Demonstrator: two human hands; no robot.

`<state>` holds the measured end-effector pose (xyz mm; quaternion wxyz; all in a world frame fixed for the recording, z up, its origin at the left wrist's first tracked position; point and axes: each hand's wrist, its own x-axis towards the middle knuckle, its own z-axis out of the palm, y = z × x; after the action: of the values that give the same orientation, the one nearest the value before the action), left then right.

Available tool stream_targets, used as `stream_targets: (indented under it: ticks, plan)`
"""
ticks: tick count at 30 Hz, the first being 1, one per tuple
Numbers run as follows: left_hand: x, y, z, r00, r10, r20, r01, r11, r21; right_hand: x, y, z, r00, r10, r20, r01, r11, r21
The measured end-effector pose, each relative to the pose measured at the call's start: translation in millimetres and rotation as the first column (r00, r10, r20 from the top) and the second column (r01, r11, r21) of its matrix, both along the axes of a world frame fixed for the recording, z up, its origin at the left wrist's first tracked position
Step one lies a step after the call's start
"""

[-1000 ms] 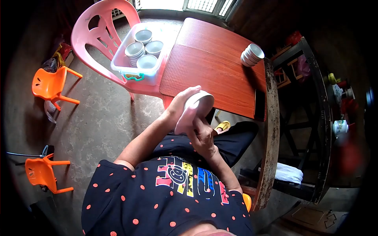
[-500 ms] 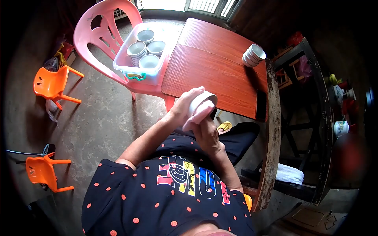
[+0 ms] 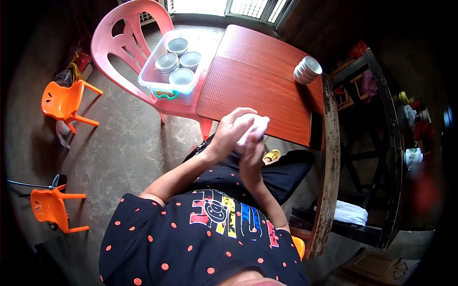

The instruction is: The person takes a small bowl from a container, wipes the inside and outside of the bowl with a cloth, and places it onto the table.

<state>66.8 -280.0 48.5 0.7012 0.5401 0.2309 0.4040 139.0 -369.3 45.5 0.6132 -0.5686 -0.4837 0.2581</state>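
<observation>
In front of my body, near the table's corner, my left hand [image 3: 227, 135] is curled around a small bowl that is almost wholly hidden. A pale pinkish-white cloth [image 3: 256, 127] covers the bowl's near side and top. My right hand [image 3: 252, 155] presses this cloth against the bowl from below and right, its fingers slightly blurred. To the upper left, stacks of small white bowls [image 3: 181, 76] sit in a clear plastic bin [image 3: 164, 88]. Another short stack of bowls [image 3: 307, 70] leans tilted on the far right of the red table [image 3: 257, 90].
The bin rests on a pink plastic chair [image 3: 102, 45]. A dark phone-like slab [image 3: 316, 129] lies at the table's right edge, beside a worn wooden bench [image 3: 329, 167]. Orange small chairs [image 3: 62, 100] stand on the left floor. A white towel [image 3: 350, 213] lies on the right.
The cloth has shifted up over the bowl's opening, hiding the rim that was visible. My right hand has turned more upright, and my left fingers have curled over the top.
</observation>
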Motion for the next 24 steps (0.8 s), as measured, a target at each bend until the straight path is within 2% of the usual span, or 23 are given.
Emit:
stream_targets:
  ticks: [1,2,5,6,8,9,10,11,12,13,14,15,16,17,18,19,21,24]
  plan:
    - [-4,6,1,0.988,-0.135,0.077,0.149,0.962,-0.228,-2,-2,-9,0.956,-0.001,0.294,0.0,1.0,0.002]
    - [-3,11,-2,0.988,-0.148,0.045,0.152,0.984,-0.092,-2,9,-14,0.837,-0.156,0.524,-0.017,0.951,0.31]
    - [-4,7,-2,0.959,-0.28,0.044,0.27,0.853,-0.446,25,4,-57,0.636,-0.146,0.757,-0.128,0.949,0.29]
    - [-1,3,11,0.975,-0.211,0.077,0.207,0.716,-0.666,27,5,-52,0.608,-0.198,0.768,-0.061,0.954,0.294]
    - [4,-4,7,0.991,-0.119,0.062,0.132,0.946,-0.296,25,1,-40,0.892,-0.008,0.451,-0.069,0.986,0.153]
    - [6,-10,4,0.995,-0.075,0.066,0.08,0.993,-0.087,19,-2,-22,0.968,0.071,0.241,-0.094,0.992,0.085]
    - [7,-17,2,0.996,-0.032,0.083,0.04,0.995,-0.09,7,-1,5,0.997,-0.034,-0.067,0.032,0.999,-0.03]
    - [8,-21,4,0.996,0.083,0.039,-0.088,0.987,0.137,17,-1,6,0.955,0.03,-0.296,-0.065,0.992,-0.109]
    - [7,-18,2,0.985,0.17,0.03,-0.17,0.921,0.352,21,0,-6,0.954,-0.015,-0.298,0.007,1.0,-0.028]
    - [6,-15,0,0.966,0.254,0.045,-0.237,0.802,0.549,25,0,-19,0.961,-0.018,-0.277,0.016,1.0,-0.007]
    - [5,-15,0,0.979,0.204,0.018,-0.19,0.875,0.445,29,-1,-32,0.966,-0.021,-0.257,0.026,1.0,0.014]
    - [4,-14,4,0.997,0.073,0.025,-0.077,0.97,0.23,18,0,-26,0.962,-0.065,-0.265,0.061,0.998,-0.023]
    - [1,-11,10,0.997,-0.052,0.062,0.052,0.999,0.005,7,0,-20,0.956,-0.108,-0.273,0.095,0.994,-0.06]
    - [-2,-8,14,0.978,-0.166,0.126,0.19,0.959,-0.212,-1,-5,9,0.974,-0.003,-0.225,-0.013,0.998,-0.066]
    - [-3,-2,4,0.984,-0.171,0.051,0.17,0.985,0.024,-9,-4,10,0.999,-0.031,0.04,0.028,0.997,0.076]
    - [-3,4,-1,0.991,-0.132,-0.01,0.13,0.959,0.253,-4,-5,-7,0.929,-0.045,0.368,0.001,0.993,0.12]
    - [-1,7,-1,0.988,-0.134,-0.08,0.134,0.991,0.0,2,0,-25,0.83,-0.11,0.546,0.0,0.98,0.197]
    - [3,4,-7,0.982,-0.187,-0.032,0.176,0.96,-0.219,9,2,-23,0.862,-0.084,0.5,-0.016,0.981,0.191]
